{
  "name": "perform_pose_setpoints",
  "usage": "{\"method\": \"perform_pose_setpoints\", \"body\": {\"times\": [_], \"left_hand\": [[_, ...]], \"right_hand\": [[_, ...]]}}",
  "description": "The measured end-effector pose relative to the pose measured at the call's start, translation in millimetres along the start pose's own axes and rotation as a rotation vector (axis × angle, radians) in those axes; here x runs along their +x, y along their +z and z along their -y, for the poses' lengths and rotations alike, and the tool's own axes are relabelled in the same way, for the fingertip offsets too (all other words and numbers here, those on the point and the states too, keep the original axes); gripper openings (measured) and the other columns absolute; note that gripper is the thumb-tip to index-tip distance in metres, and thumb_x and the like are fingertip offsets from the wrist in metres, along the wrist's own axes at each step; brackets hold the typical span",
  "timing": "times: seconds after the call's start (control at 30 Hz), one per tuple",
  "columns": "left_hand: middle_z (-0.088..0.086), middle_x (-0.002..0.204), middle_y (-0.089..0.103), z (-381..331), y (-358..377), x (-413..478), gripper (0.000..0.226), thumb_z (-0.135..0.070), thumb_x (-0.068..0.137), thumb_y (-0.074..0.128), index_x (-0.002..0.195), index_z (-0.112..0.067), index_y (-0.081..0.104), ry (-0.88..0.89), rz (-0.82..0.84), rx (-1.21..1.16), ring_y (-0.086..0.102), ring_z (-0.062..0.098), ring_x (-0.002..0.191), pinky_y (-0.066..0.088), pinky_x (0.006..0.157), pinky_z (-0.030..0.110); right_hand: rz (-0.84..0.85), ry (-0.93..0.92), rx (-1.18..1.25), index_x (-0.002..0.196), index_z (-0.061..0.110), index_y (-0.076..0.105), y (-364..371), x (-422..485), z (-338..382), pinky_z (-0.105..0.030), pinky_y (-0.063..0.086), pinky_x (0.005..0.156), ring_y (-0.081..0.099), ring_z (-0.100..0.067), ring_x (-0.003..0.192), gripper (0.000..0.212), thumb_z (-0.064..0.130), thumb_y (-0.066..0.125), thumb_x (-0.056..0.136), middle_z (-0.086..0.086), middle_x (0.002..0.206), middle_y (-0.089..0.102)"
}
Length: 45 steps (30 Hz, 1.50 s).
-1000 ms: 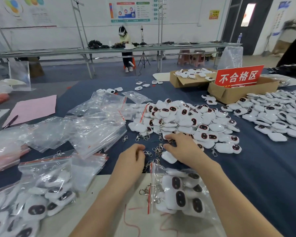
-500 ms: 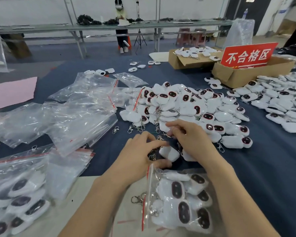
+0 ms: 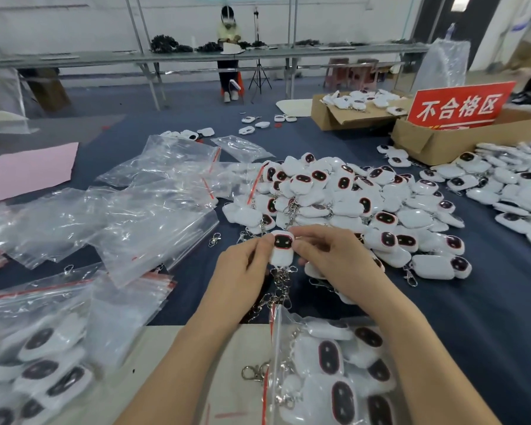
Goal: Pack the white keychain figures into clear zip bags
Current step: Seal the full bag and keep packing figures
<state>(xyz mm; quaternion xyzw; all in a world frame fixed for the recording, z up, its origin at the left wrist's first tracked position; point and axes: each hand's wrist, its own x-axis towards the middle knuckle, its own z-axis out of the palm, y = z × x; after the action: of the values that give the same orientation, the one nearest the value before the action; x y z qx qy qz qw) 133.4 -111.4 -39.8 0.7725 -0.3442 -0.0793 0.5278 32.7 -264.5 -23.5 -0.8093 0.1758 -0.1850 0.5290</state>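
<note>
In the head view, my left grip (image 3: 242, 271) and right grip (image 3: 334, 259) both pinch one white keychain figure (image 3: 282, 251). It is upright, dark face toward me, just above the bench (image 3: 488, 302) in front of the loose pile (image 3: 350, 204). Chains dangle beneath it, above a part-filled zip bag (image 3: 334, 372).

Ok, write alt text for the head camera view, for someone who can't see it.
The left hand and right hand pinch one white figure above a blue table, its chain hanging below. Behind it lies a pile of loose figures, with empty zip bags to the left and a bag of figures nearest the camera.
</note>
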Motion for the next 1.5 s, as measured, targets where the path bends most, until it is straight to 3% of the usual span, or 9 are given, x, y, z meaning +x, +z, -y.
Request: {"method": "perform_pose_setpoints", "body": {"times": [0.07, 0.17, 0.23, 0.33, 0.43, 0.53, 1.0, 1.2, 1.5], "left_hand": [[0.002, 0.072, 0.065, -1.5, -0.7, -1.2, 0.026, -0.041, 0.105, 0.050, 0.091, -0.039, 0.071, 0.014, 0.021, -0.050, 0.054, 0.005, 0.058, 0.042, 0.055, 0.021], [0.003, 0.079, 0.067, -4.8, -1.2, -2.2, 0.019, -0.037, 0.103, 0.055, 0.099, -0.031, 0.072, 0.010, 0.044, -0.087, 0.063, 0.024, 0.073, 0.049, 0.070, 0.035], [0.004, 0.082, 0.068, -6.3, -1.9, -2.4, 0.016, -0.032, 0.102, 0.057, 0.101, -0.028, 0.072, 0.010, 0.052, -0.118, 0.063, 0.027, 0.079, 0.050, 0.074, 0.038], [0.004, 0.079, 0.066, -6.9, -2.3, -2.5, 0.014, -0.030, 0.102, 0.058, 0.099, -0.025, 0.071, 0.026, 0.073, -0.124, 0.057, 0.015, 0.069, 0.048, 0.066, 0.029], [-0.013, 0.066, 0.059, -5.9, -1.6, -2.7, 0.014, -0.030, 0.102, 0.057, 0.095, -0.025, 0.068, 0.004, 0.086, -0.121, 0.045, -0.001, 0.058, 0.038, 0.055, 0.013], [-0.022, 0.063, 0.057, -5.3, -2.1, -2.2, 0.014, -0.029, 0.102, 0.057, 0.094, -0.024, 0.067, -0.001, 0.093, -0.124, 0.046, -0.004, 0.055, 0.037, 0.054, 0.009], [-0.021, 0.063, 0.060, -6.4, -2.8, -1.0, 0.012, -0.026, 0.101, 0.059, 0.093, -0.020, 0.066, 0.004, 0.093, -0.112, 0.047, -0.004, 0.053, 0.037, 0.054, 0.010], [-0.025, 0.067, 0.064, -7.3, -1.1, -1.7, 0.012, -0.027, 0.102, 0.057, 0.097, -0.026, 0.068, -0.007, 0.091, -0.122, 0.053, -0.009, 0.057, 0.038, 0.056, 0.005], [-0.021, 0.066, 0.060, -5.1, -1.7, -0.9, 0.014, -0.032, 0.103, 0.055, 0.095, -0.032, 0.068, 0.007, 0.109, -0.092, 0.049, -0.004, 0.058, 0.038, 0.055, 0.011]], "right_hand": [[-0.004, 0.008, 0.026, 0.108, 0.038, 0.069, 1.1, 1.3, -0.6, -0.020, 0.052, 0.073, 0.069, -0.001, 0.077, 0.017, 0.026, 0.066, 0.095, 0.012, 0.082, 0.075], [0.007, 0.014, 0.093, 0.102, 0.036, 0.073, -0.3, 1.9, -0.3, -0.012, 0.047, 0.067, 0.066, 0.003, 0.072, 0.016, 0.024, 0.068, 0.094, 0.011, 0.081, 0.075], [0.028, 0.015, 0.123, 0.101, 0.034, 0.074, -1.3, 1.4, 0.7, -0.009, 0.046, 0.065, 0.065, 0.003, 0.074, 0.015, 0.022, 0.070, 0.093, 0.009, 0.086, 0.076], [0.037, 0.011, 0.156, 0.098, 0.035, 0.075, -2.1, 0.5, 3.5, -0.008, 0.046, 0.065, 0.065, 0.002, 0.075, 0.016, 0.020, 0.070, 0.092, 0.007, 0.088, 0.076], [0.027, 0.007, 0.170, 0.087, 0.043, 0.076, -1.4, -1.2, 6.3, -0.007, 0.046, 0.064, 0.065, 0.005, 0.073, 0.023, 0.021, 0.071, 0.091, 0.011, 0.084, 0.076], [0.020, 0.006, 0.174, 0.085, 0.050, 0.075, 0.1, -1.7, 7.7, -0.006, 0.045, 0.063, 0.065, 0.004, 0.072, 0.027, 0.023, 0.072, 0.091, 0.011, 0.082, 0.076], [0.014, 0.030, 0.183, 0.090, 0.034, 0.077, 0.7, -1.8, 6.0, -0.006, 0.044, 0.059, 0.063, 0.005, 0.065, 0.012, 0.023, 0.073, 0.090, 0.011, 0.076, 0.074], [-0.006, 0.018, 0.181, 0.088, 0.034, 0.075, 1.1, -1.7, 7.2, -0.006, 0.045, 0.059, 0.064, 0.004, 0.065, 0.014, 0.020, 0.073, 0.091, 0.011, 0.073, 0.074], [-0.010, 0.005, 0.174, 0.084, 0.036, 0.075, 1.5, -1.2, 7.7, -0.005, 0.045, 0.059, 0.064, 0.005, 0.064, 0.019, 0.019, 0.072, 0.090, 0.014, 0.072, 0.073]]}}
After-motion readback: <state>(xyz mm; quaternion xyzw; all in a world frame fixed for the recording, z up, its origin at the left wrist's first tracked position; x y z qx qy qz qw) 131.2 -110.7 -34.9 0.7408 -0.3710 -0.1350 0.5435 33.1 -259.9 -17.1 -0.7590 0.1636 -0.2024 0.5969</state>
